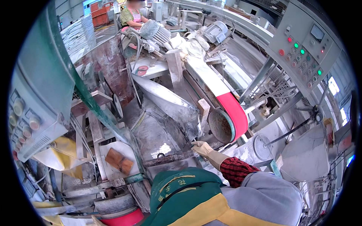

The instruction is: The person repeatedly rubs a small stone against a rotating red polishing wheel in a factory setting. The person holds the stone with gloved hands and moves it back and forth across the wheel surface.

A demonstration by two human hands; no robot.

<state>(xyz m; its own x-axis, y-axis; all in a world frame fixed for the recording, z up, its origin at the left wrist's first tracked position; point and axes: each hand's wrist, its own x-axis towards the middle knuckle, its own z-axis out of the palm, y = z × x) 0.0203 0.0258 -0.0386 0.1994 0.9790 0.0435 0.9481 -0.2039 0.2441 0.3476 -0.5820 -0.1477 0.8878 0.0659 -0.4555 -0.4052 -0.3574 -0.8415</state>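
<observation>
bar: dusty, rusty-brown, lying nearly level, running from nine o'clock to three o'clock
touch: gloved right hand rests on its three o'clock end
wheel: round, rust-stained, upright, just beyond at one o'clock

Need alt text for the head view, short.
A gloved right hand, red plaid sleeve behind it, rests on a dusty rusted metal bar just below the red abrasive belt of a dust-caked grinding machine. A grey control panel with lit buttons stands upper right; another person sits far behind.
</observation>
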